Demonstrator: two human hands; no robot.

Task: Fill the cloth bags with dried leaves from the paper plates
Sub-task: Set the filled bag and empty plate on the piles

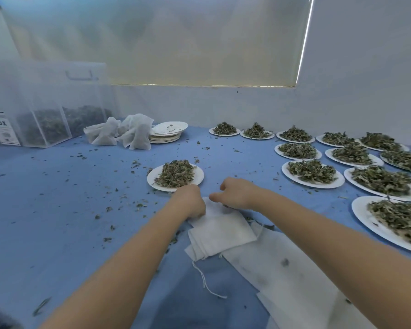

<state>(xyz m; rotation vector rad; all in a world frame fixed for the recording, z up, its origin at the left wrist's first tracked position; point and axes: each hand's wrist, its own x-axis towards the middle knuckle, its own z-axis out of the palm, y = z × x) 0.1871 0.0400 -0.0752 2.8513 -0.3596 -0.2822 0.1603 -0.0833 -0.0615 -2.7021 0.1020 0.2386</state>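
Fingers of left hand point(190, 201) curled down onto far left edge of top cloth bag point(220, 230), gripping the fabric; right hand point(238, 193) fingers bent at the bag's far right edge, thumb out toward the left hand, actual grip hidden under the knuckles, cannot tell. Bag lies flat on blue table cover point(57, 198), atop a stack of flat white bags point(282, 274), drawstring point(205, 282) trailing toward near edge. Just beyond the hands: paper plate point(197, 178) heaped with dried leaves point(175, 173), left hand touching or overlapping its near rim. Right side crowded with loaded plates point(312, 173), rims close together. Left half of cover open, only scattered leaf crumbs point(109, 205). Far back: filled bags point(121, 131), stack of used plates point(167, 134), clear bin point(45, 105) against wall
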